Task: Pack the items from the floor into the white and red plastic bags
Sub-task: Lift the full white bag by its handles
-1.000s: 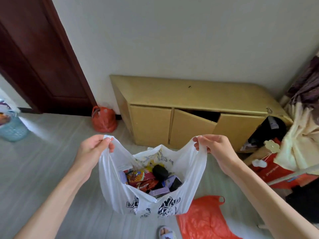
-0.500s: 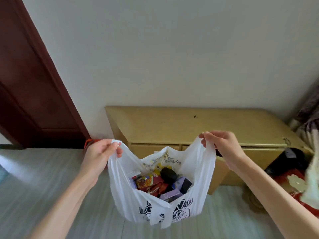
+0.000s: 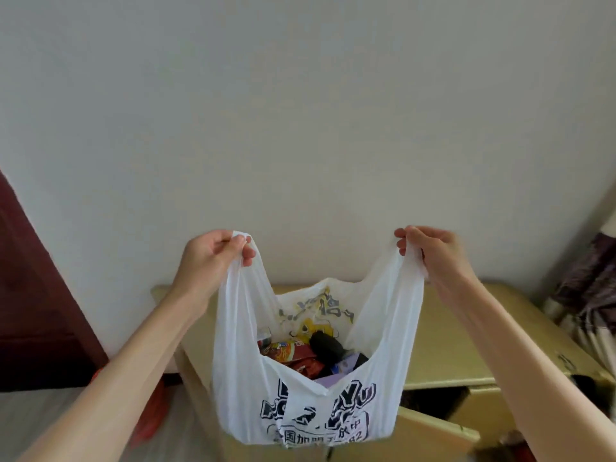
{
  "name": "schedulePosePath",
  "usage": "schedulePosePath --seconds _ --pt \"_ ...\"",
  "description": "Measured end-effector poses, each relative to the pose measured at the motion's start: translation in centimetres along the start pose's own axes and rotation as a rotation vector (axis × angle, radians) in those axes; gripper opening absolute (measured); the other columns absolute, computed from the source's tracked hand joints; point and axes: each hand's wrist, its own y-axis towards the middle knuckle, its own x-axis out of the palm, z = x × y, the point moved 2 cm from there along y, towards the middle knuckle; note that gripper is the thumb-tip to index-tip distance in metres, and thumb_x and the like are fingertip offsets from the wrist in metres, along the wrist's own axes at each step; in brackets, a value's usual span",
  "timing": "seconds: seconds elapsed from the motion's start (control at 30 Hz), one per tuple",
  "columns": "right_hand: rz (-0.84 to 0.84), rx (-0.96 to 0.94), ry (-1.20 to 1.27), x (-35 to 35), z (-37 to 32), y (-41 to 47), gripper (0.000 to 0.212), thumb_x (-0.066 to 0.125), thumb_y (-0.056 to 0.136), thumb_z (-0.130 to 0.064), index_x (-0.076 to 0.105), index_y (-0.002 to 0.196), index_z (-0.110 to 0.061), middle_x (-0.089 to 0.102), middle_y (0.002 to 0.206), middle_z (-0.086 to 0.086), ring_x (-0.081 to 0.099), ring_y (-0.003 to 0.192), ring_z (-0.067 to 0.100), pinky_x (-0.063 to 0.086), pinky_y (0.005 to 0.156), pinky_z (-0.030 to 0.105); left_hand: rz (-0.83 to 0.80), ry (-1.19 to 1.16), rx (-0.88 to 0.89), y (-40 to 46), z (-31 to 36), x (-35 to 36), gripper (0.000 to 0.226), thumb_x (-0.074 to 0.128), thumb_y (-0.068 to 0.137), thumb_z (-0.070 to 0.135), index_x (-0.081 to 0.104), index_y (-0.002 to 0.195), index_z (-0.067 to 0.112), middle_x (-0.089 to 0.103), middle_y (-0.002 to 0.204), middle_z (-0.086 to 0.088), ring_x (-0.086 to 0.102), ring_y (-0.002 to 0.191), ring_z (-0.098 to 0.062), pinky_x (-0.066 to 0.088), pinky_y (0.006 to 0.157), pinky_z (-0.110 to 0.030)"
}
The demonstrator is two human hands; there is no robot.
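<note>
Raised higher, both hands' fingers (image 3: pixel 248 250) pinch white bag (image 3: pixel 300 411) handles.

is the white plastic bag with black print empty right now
No, the white plastic bag held open by the left hand and right hand holds snack packets.

A pale, plain wall (image 3: pixel 300 111) is being shown across most of the view. A low yellowish wooden cabinet (image 3: pixel 466 328) is being seen standing against it, with one front panel (image 3: pixel 433 435) hanging tilted and a dark opening (image 3: pixel 433 398) being exposed behind it. A dark brown wooden door (image 3: pixel 30 311) is being seen at the left edge. Patterned purple and cream fabric (image 3: pixel 586 295) is being glimpsed at the right edge. A strip of grey floor (image 3: pixel 30 418) is being shown at lower left.
</note>
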Motion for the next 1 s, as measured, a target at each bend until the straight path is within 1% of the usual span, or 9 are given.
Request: schedulePosePath --seconds 0.07,0.17,0.33,0.47,0.57,0.67,0.77,0.87,1.0 --pt "0.026 -0.007 0.028 1.0 -0.4 3.5 0.025 0.047 0.092 -0.006 0.066 0.075 -0.006 0.058 0.064 0.003 0.051 0.053 0.008 0.041 0.058 0.022 -0.014 -0.001 0.002 3.8 -0.1 0.7 0.02 0.05 0.091 0.005 0.063 0.077 0.011 0.065 0.054 0.01 0.058 0.052 -0.001 0.044 0.056 -0.008" --pt "0.009 -0.024 0.034 2.5 -0.6 9.0 0.028 0.047 0.091 -0.005 0.065 0.07 -0.01 0.058 0.066 0.005 0.051 0.06 0.014 0.041 0.062 0.024 -0.003 -0.001 0.006 9.4 -0.8 2.0 0.021 0.05 0.091 0.004 0.062 0.076 0.011 0.065 0.054 0.008 0.058 0.052 -0.003 0.048 0.059 -0.012" --pt "-0.057 -0.015 0.02 4.8 0.9 17.5 0.029 0.046 0.092 -0.005 0.064 0.069 -0.009 0.058 0.067 0.005 0.051 0.062 0.014 0.042 0.066 0.024 0.059 0.119 0.003 16.2 -3.3 4.4 0.02 0.048 0.092 0.005 0.063 0.079 0.009 0.064 0.069 -0.002 0.057 0.05 0.002 0.038 0.049 -0.004" --pt "-0.092 0.026 0.005 5.8 3.2 23.3 0.024 0.046 0.092 -0.005 0.066 0.08 -0.001 0.059 0.069 0.005 0.051 0.064 0.014 0.041 0.064 0.023 0.066 0.192 -0.039 20.7 -5.8 6.3 0.02 0.048 0.092 0.008 0.064 0.08 0.01 0.066 0.074 -0.003 0.061 0.058 -0.003 0.04 0.053 -0.005" --pt "-0.119 0.031 -0.008 6.6 3.9 26.9 0.023 0.046 0.091 -0.005 0.067 0.085 0.001 0.059 0.069 0.004 0.052 0.065 0.013 0.041 0.063 0.022 0.103 0.188 -0.089 23.5 -7.2 7.2 0.021 0.049 0.092 0.01 0.063 0.078 0.015 0.066 0.077 -0.003 0.061 0.069 -0.013 0.044 0.066 -0.016" --pt "-0.137 0.031 -0.025 7.1 4.3 29.6 0.026 0.045 0.092 -0.006 0.066 0.077 -0.008 0.06 0.071 0.003 0.053 0.068 0.013 0.041 0.062 0.021 0.106 0.179 -0.12 25.8 -8.2 8.0 0.022 0.05 0.092 0.009 0.063 0.076 0.015 0.066 0.076 -0.003 0.061 0.072 -0.018 0.047 0.081 -0.031" --pt "-0.138 0.042 -0.025 7.2 5.3 31.5 0.03 0.044 0.092 -0.007 0.064 0.071 -0.011 0.06 0.072 0.002 0.053 0.069 0.013 0.04 0.061 0.021 0.109 0.195 -0.137 27.3 -9.0 8.6 0.024 0.05 0.091 0.009 0.063 0.072 0.016 0.067 0.076 -0.003 0.062 0.079 -0.024 0.045 0.09 -0.041" --pt "-0.161 0.057 -0.045 7.3 6.3 32.5 0.031 0.044 0.092 -0.008 0.064 0.069 -0.012 0.061 0.073 0.002 0.055 0.073 0.015 0.042 0.065 0.024 0.087 0.211 -0.159 28.2 -9.8 8.8 0.022 0.05 0.091 0.009 0.063 0.074 0.015 0.067 0.077 -0.004 0.062 0.079 -0.025 0.045 0.091 -0.044" --pt "-0.199 0.095 -0.038 7.7 7.4 32.7 0.032 0.044 0.093 -0.007 0.062 0.067 -0.009 0.064 0.083 0.005 0.057 0.082 0.018 0.046 0.078 0.033 0.063 0.186 -0.208 28.4 -10.7 8.2 0.017 0.05 0.092 0.009 0.062 0.081 0.014 0.067 0.081 -0.007 0.062 0.076 -0.023 0.047 0.089 -0.044"
